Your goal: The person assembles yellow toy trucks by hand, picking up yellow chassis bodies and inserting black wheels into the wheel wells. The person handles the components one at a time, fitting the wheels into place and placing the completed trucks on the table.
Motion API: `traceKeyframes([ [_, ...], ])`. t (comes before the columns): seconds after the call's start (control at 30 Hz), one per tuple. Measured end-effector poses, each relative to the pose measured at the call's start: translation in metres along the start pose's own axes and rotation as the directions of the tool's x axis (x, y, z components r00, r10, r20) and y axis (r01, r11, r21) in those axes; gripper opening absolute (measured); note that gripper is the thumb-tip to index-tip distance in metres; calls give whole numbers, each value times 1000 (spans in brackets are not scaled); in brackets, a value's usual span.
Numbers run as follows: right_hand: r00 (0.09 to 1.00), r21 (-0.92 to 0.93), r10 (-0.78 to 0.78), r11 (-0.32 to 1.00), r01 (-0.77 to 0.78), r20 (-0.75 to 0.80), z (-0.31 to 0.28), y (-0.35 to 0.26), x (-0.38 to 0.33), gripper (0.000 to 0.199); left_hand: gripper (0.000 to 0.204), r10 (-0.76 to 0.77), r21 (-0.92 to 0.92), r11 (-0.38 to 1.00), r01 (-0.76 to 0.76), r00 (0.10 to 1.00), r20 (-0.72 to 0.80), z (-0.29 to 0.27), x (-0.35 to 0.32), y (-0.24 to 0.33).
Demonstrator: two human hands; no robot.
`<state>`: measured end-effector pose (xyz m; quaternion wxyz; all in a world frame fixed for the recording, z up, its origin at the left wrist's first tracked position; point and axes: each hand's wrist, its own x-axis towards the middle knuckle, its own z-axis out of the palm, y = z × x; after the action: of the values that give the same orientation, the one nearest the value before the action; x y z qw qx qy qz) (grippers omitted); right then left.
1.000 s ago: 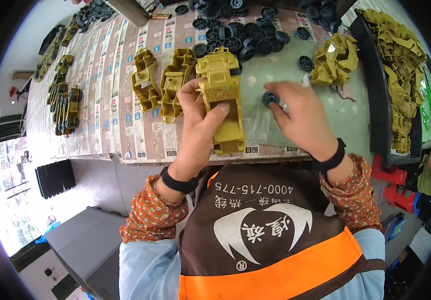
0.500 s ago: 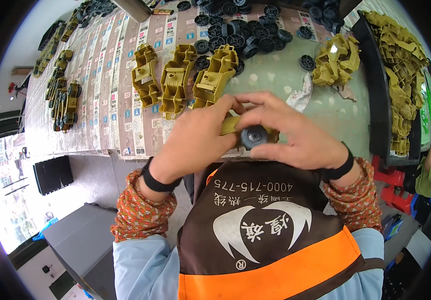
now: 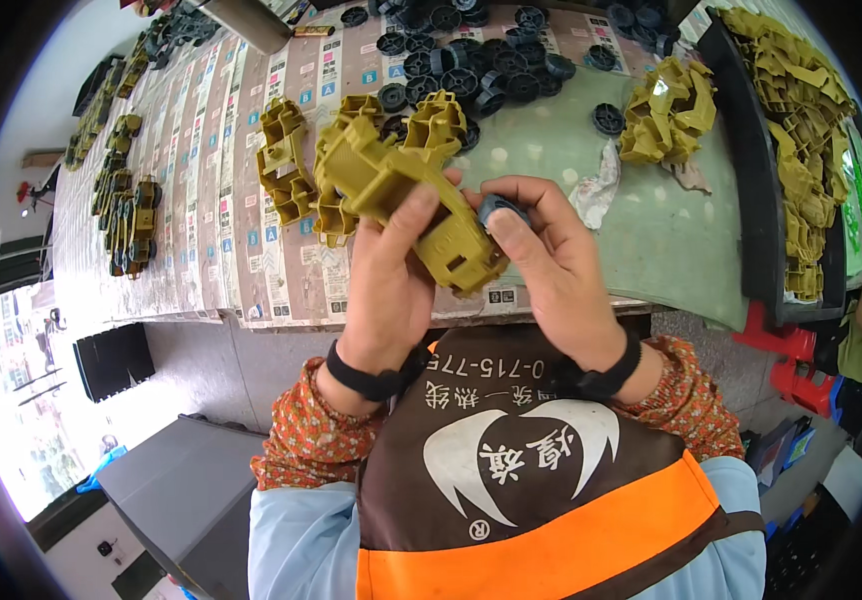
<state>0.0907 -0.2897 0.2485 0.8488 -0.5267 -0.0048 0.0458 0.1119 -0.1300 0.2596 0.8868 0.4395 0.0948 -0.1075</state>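
Observation:
My left hand (image 3: 391, 280) grips an olive-yellow plastic toy vehicle body (image 3: 376, 180), its thumb lying across the top. The body is tilted, one end pointing up and left over the table. At its right side, my right hand (image 3: 561, 270) pinches a dark grey toy wheel (image 3: 503, 210) between thumb and fingers. The wheel is against the body's side; whether it is seated there is hidden by the fingers. Just beyond stand more olive bodies (image 3: 284, 160), the middle one partly covered by the held one.
Loose dark wheels (image 3: 461, 82) are heaped at the far middle. Olive parts (image 3: 667, 115) and a crumpled white cloth (image 3: 599, 185) lie to the right. A black crate (image 3: 746, 200) of olive parts stands beyond them. Vehicles with wheels (image 3: 131, 225) line the left side.
The vehicle body has been raised and turned, so its long side now shows above my left hand. My hands have moved apart a little, and the wheel has shifted up beside the body.

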Motion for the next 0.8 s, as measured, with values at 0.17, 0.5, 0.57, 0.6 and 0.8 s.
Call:
traceKeyframes([
  [0.17, 944, -283, 321, 915, -287, 81, -26, -27, 13, 36, 39, 43, 126, 991, -38, 998, -40, -5, 1, 2],
  [0.5, 843, 347, 430, 775, -528, 323, -33, -4, -1, 37, 39, 97, 112, 990, -89, 992, -77, 0, 2, -6],
  [0.57, 878, 282, 387, 842, -461, 281, -29, -4, -6, 41, 39, 99, 104, 990, -91, 992, -74, -2, 2, -5],
  [0.6, 895, 247, 362, 871, -424, 261, -28, -3, -8, 43, 39, 99, 100, 991, -91, 993, -72, -3, 2, -4],
  [0.8, 909, 269, 327, 879, -392, 257, -46, 0, -3, 45, 39, 113, 52, 993, -109, 989, -92, 1, 0, -4],
])
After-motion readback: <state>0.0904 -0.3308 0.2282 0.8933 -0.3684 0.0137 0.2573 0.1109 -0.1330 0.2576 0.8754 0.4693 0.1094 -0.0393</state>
